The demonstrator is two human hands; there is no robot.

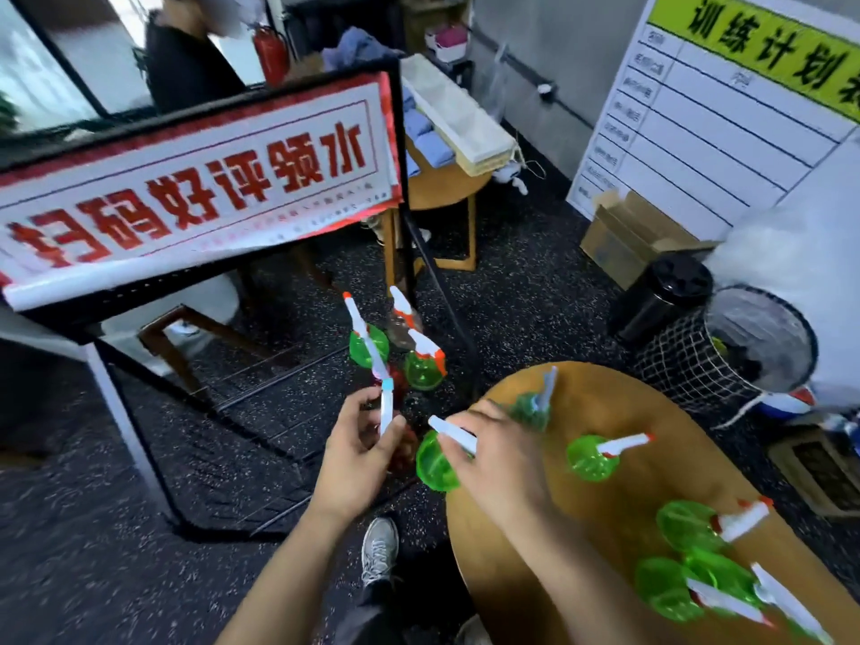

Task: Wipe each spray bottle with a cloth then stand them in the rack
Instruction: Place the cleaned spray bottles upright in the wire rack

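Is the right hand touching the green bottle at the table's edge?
Touching. The head view shows the right hand with fingers curled over the white sprayer of the green spray bottle.

A white banner with a red border is hanging on the black rack at ten o'clock, showing mirrored red characters 扫码好评领水. A whiteboard at two o'clock is carrying a yellow-green header reading 训练计划; its row labels are blurring out.

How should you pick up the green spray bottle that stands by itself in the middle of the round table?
Grab the green spray bottle by the neck, just under its white sprayer head, coming from above. It stands upright on the wooden table, the round body looks wide and slippery, and the narrow neck suits curled fingers. The nozzle points right, so come in from the left side.
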